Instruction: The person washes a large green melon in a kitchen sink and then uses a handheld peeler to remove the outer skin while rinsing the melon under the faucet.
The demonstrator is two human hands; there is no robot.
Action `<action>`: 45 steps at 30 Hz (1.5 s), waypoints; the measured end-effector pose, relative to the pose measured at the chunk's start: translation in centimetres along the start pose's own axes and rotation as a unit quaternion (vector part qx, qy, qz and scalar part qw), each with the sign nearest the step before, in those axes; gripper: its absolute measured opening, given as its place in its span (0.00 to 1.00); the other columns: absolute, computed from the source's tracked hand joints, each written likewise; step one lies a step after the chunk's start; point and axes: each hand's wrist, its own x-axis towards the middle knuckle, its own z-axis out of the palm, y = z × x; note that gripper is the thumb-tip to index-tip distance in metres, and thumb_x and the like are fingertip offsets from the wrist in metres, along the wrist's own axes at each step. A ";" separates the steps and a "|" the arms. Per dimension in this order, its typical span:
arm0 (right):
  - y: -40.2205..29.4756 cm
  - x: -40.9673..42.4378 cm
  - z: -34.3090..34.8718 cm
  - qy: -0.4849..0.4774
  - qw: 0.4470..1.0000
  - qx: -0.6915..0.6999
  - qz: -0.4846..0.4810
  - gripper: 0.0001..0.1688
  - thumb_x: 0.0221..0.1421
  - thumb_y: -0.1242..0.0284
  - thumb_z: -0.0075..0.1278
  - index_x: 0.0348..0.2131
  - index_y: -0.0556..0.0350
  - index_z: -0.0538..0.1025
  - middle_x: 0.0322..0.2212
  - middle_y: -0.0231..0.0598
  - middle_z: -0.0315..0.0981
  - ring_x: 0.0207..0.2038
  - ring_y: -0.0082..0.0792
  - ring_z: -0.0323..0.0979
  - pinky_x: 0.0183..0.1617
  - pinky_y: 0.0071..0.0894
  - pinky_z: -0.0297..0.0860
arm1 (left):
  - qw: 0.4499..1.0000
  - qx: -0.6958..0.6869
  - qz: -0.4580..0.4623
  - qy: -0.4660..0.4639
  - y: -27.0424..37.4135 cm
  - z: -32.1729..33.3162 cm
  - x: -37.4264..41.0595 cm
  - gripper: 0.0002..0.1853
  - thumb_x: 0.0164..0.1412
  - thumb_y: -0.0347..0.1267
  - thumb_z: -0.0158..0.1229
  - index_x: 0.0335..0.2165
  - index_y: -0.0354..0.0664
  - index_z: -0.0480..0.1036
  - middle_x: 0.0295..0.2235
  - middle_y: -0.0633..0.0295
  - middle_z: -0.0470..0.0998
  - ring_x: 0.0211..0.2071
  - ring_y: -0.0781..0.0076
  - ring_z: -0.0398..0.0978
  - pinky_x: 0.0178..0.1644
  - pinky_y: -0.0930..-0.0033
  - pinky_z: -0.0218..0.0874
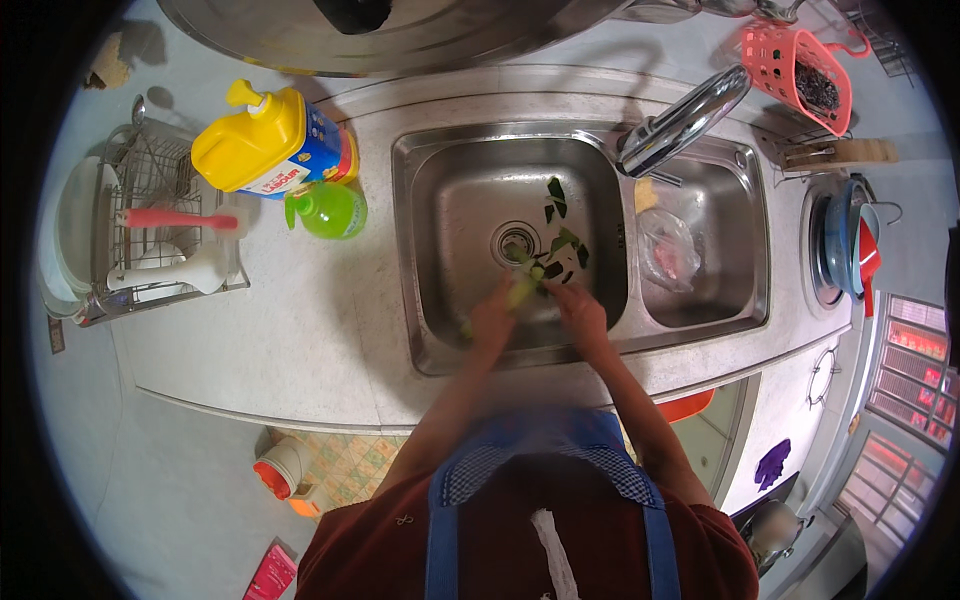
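Both hands are low in the large steel sink basin [465, 187], blurred by motion. My left hand [493, 319] grips a pale green vegetable stalk [523, 291], which sticks out past the fingers towards the drain [515, 241]. My right hand [581, 311] comes in from the other side, its curled fingertips at the leafy end of the same vegetable; what exactly they pinch is partly hidden. Torn dark green leaf pieces [566, 241] lie scattered on the basin floor right of the drain, with more [555, 187] further back.
A chrome faucet [682, 120] leans over the divider. The smaller basin [697, 307] holds a clear plastic bag [670, 251] and a yellow sponge [645, 193]. To the left stand a yellow detergent jug [255, 142], a green pump bottle [330, 211] and a wire dish rack [165, 172].
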 end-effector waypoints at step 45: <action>-1.5 0.5 0.1 0.022 0.999 0.031 0.013 0.24 0.48 0.81 0.42 0.45 0.42 0.71 0.35 0.41 0.72 0.35 0.47 0.71 0.35 0.39 0.68 | 0.998 -0.061 -0.016 -0.003 1.2 -0.5 2.3 0.18 0.42 0.22 0.57 0.38 0.38 0.71 0.30 0.49 0.75 0.33 0.51 0.74 0.36 0.64 0.64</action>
